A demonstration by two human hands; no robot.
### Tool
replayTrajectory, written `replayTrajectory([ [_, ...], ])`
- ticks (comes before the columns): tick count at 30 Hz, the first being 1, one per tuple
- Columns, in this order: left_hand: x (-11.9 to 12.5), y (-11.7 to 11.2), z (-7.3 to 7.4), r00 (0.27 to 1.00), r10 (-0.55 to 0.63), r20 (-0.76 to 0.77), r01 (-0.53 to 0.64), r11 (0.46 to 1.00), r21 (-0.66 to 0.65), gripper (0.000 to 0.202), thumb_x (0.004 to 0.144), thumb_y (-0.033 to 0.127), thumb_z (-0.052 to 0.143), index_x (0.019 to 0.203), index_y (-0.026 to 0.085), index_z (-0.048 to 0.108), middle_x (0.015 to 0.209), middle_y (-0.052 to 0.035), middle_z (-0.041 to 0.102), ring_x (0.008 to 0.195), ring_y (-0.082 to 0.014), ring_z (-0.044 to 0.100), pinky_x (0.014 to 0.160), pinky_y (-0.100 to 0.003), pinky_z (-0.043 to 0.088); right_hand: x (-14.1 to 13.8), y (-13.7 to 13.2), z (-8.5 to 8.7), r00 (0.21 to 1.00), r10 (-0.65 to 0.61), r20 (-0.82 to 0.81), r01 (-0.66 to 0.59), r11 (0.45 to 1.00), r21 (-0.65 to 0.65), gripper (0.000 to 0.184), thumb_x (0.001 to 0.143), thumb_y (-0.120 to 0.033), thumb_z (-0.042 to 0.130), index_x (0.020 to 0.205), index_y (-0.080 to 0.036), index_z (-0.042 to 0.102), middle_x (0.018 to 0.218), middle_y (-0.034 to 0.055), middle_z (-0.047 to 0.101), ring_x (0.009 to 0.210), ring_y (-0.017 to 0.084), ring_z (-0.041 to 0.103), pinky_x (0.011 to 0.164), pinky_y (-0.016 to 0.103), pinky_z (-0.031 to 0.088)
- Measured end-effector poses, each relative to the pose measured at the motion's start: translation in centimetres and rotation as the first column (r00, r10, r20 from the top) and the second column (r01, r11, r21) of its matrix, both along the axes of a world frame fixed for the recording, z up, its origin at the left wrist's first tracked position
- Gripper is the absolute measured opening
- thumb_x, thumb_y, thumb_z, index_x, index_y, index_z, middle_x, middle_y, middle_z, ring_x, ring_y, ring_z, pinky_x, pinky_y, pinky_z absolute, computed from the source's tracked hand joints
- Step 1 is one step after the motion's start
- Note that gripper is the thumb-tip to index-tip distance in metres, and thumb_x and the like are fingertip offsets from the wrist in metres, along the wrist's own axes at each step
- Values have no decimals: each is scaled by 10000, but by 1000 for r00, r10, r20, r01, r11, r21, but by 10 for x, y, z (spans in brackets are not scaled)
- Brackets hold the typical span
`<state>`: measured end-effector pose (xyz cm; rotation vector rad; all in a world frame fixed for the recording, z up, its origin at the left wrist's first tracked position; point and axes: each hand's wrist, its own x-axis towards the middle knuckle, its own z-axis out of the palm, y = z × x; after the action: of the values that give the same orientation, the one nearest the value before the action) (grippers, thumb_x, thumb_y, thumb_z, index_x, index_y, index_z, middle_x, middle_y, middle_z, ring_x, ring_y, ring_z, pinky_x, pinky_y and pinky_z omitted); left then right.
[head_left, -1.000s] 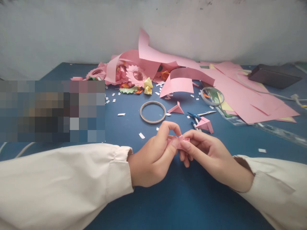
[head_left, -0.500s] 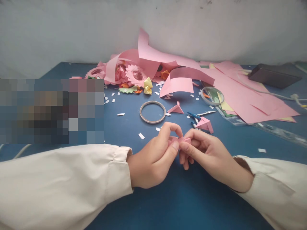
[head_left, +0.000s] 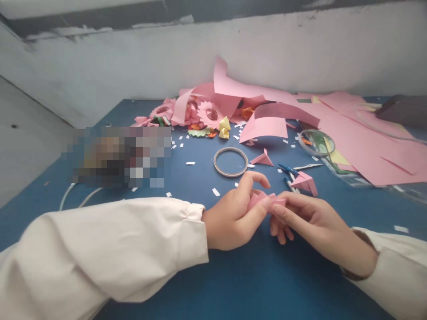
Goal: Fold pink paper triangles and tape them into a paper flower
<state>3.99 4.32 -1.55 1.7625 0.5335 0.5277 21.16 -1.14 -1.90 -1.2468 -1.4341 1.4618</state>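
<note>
Above the blue table, a small folded piece of pink paper (head_left: 256,200) is pinched between both hands. My left hand (head_left: 235,218) is closed on its left part, thumb on top and index finger arched over it. My right hand (head_left: 307,218) pinches the right end between thumb and index finger, its other fingers curled below. The paper's underside is hidden by the fingers. Just beyond the hands lie a roll of tape (head_left: 216,164), a folded pink paper piece (head_left: 263,158), scissors (head_left: 293,169) with blue handles, and another folded pink piece (head_left: 305,182) against them.
Pink paper rings (head_left: 210,114) and curled pink sheets (head_left: 267,122) are heaped at the back near the wall. Flat pink sheets (head_left: 376,146) and a clear tape roll (head_left: 316,142) lie at right. White paper scraps (head_left: 216,192) are scattered about. The left background is pixelated.
The whole view has shifted, so hands and table things appear further right and slightly lower. More of the folded pink paper shows between the fingers; both hands keep their hold.
</note>
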Motion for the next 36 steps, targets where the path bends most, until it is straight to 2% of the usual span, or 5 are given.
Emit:
replayTrajectory([
  [11, -5, 1, 2, 970, 73, -234, 43, 889, 456, 161, 943, 235, 261, 939, 179, 412, 659, 14, 537, 525, -122, 493, 513, -230, 358, 5, 0, -8, 880, -92, 467, -71, 945, 321, 367, 925, -406, 403, 632, -206, 500, 416, -44, 514, 358, 81, 462, 399, 209, 367],
  [19, -6, 8, -6, 977, 162, -139, 96, 246, 964, 283, 927, 131, 303, 939, 112, 586, 783, -102, 662, 739, -192, 617, 675, -330, 469, 24, 11, -21, 528, -552, 645, -487, 425, 763, 194, 907, -158, 427, 879, -181, 617, 687, 28, 672, 581, 143, 597, 570, 265, 427],
  [23, -5, 4, -8, 961, 261, -92, 79, 60, 995, 247, 916, 112, 373, 941, 61, 613, 854, -133, 689, 837, -226, 647, 721, -347, 514, 26, 14, -16, 431, -614, 661, -581, 371, 724, 287, 905, -128, 415, 702, -181, 611, 564, 22, 598, 537, 153, 537, 569, 292, 381],
  [30, -3, 7, -6, 950, 293, -106, 91, 65, 994, 243, 927, 100, 374, 949, 46, 610, 866, -127, 691, 851, -210, 652, 730, -311, 539, 23, 14, -13, 354, -644, 678, -657, 345, 671, 308, 922, -111, 377, 747, -171, 624, 624, 31, 620, 596, 152, 534, 570, 298, 336],
  [36, -6, 5, -9, 952, 252, -173, 152, 99, 983, 253, 884, 76, 382, 971, 23, 614, 781, -127, 676, 742, -208, 639, 736, -357, 536, 23, 14, -14, 219, -683, 697, -652, 429, 625, 271, 874, -49, 401, 761, -146, 627, 561, 31, 553, 546, 169, 490, 544, 314, 294],
])
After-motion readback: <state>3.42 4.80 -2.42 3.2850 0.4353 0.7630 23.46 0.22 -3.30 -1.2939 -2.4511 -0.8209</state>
